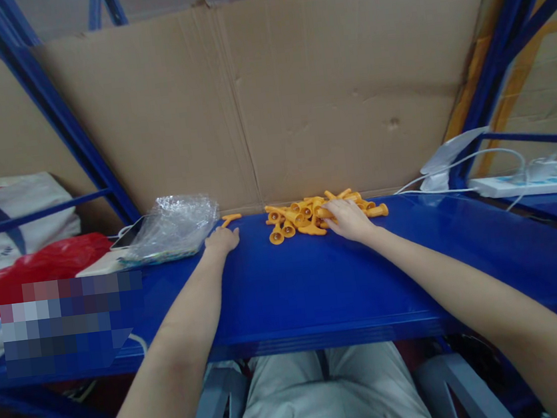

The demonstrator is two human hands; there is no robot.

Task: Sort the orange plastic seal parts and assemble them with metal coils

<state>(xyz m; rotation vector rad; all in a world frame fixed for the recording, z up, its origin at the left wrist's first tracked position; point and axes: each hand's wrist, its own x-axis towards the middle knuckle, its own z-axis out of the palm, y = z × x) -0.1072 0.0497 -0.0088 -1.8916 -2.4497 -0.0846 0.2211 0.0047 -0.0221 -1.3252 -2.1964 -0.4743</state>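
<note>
A pile of yellow-orange plastic pieces [302, 216] lies on the blue tabletop, close to the cardboard. Several have round, flared hollow ends; others show a crossbar-like handle. On the pile's right side, my right hand [351, 221] has its fingers curled over one of these pieces [326, 213]. Left of the pile, my left hand [222, 241] is closed at the stem of a single yellow-orange piece [232, 218], whose crossbar end sticks out beyond the fingers. The fingertips of my left hand are partly hidden behind the hand.
A clear plastic bag [174, 224] lies left of my left hand, with a red bag [48, 269] farther left. On the right are a white power strip [532, 185] and white cables. A tall cardboard sheet [320, 90] and blue frame posts [62, 119] border the blue table [307, 286].
</note>
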